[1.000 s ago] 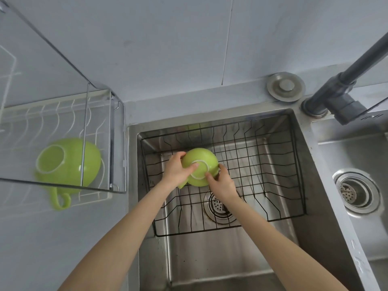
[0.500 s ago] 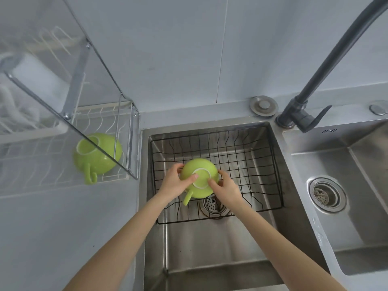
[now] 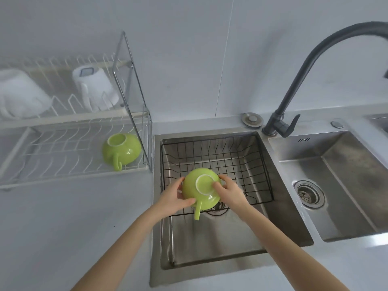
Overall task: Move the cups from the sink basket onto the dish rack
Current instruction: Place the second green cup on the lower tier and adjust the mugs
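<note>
Cups in lime green are the matter at hand: one green cup point(image 3: 200, 189) is upside down, its pale foot ring facing the camera and its handle pointing down toward the viewer, raised over the front part of the black wire sink basket point(image 3: 241, 156) that sits in the left steel sink point(image 3: 210, 248). Both hands hold it. The left hand point(image 3: 174, 196) grips its left side, thumb curled along the lower edge by the handle, fingers wrapped behind. The right hand point(image 3: 230, 191) grips its right side, with fingertips point(image 3: 216, 184) resting on the foot ring. A second green cup point(image 3: 120, 149) lies overturned on the lower tier of the white wire dish rack point(image 3: 63, 156), near that tier's right end, handle toward the viewer, just left of the rack's chrome end frame point(image 3: 134, 91). On the rack's upper tier stands an inverted white mug point(image 3: 95, 88), and farther left a blurred white dish point(image 3: 21, 97). The rack stands on the pale tabletop point(image 3: 73, 217) left of the sink. A dark curved faucet point(image 3: 310, 66) rises behind the divide between the two basins, and the right basin point(image 3: 346, 185) shows a round drain strainer point(image 3: 307, 194). A round metal cap point(image 3: 252, 119) sits on the ledge behind the basket.
</note>
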### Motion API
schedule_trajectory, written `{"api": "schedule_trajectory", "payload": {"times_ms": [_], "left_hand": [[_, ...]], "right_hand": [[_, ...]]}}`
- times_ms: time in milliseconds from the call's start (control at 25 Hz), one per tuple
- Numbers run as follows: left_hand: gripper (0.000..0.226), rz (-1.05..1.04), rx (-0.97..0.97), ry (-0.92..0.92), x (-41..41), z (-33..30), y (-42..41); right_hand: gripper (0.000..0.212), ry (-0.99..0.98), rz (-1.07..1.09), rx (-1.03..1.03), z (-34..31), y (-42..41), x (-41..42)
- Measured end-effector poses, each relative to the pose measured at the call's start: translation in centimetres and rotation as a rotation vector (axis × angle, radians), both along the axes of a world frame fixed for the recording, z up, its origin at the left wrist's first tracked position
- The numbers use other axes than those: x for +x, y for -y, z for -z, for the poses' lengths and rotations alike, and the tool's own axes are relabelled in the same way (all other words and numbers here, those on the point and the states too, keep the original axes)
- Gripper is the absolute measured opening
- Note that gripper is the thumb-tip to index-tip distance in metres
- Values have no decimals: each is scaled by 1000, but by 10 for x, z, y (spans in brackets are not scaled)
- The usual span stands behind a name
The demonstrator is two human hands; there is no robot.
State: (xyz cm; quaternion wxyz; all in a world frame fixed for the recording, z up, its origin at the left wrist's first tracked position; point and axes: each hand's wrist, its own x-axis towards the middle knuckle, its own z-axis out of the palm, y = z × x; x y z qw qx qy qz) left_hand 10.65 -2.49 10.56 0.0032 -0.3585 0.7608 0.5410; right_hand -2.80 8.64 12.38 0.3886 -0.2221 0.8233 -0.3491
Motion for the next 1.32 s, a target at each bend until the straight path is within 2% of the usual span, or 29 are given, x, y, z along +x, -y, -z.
{"api": "schedule_trajectory", "payload": {"times_ms": [160,560,880,1000,1120,1320], "left_hand": [[82,-5,-79,-18,35,-8,0],[72,-108,-209,-94,138,-29,45],[67,-161,-272,-85,207,-42,93],[71,-205,-267,-94,224,-44,113],[78,-233,-254,-112,234,-45,134],[74,-264,-276,-113,239,-55,179]], "right_hand": [[50,-60,-11,-24,-10,5,34],[68,-199,-107,-134,-35,55,136],[63,-217,-158,-205,-44,112,200],[61,-228,-182,-220,-47,137,215],[57,-263,-217,-228,-50,165,221],[55,-270,-255,-212,-59,215,224]]}}
